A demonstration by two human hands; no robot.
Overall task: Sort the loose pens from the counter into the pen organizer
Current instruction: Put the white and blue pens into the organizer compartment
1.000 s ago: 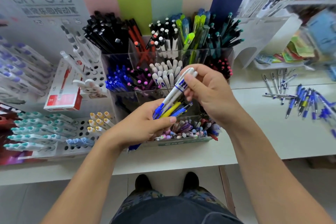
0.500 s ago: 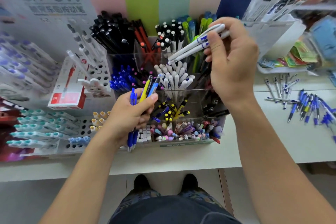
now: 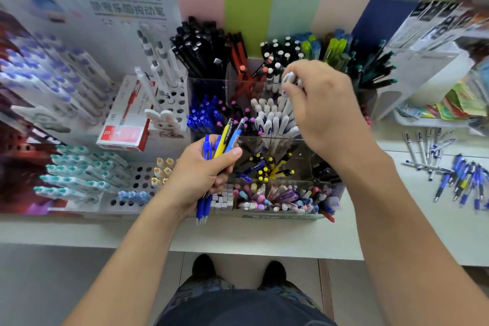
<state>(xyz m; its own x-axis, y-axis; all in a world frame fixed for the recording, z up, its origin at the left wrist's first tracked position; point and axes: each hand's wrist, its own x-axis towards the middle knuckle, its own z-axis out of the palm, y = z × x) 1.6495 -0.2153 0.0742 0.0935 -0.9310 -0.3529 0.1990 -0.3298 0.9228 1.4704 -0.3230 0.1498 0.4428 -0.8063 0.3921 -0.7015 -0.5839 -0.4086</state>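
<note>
Here the right hand (image 3: 325, 108) pinches white pens (image 3: 289, 79) over the organizer's (image 3: 280, 216) white-pen slot, left (image 3: 203, 172) clutching blue ones (image 3: 205, 145); a skewed drop could land them next door.

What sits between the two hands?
In the head view, between the left hand and right hand stands the organizer's compartment of white pens.

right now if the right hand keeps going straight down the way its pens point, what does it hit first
Most likely the white-capped pens standing in the organizer's middle compartment, right under the right hand and the white pens it pinches. Depth is hard to judge from this view.
</note>
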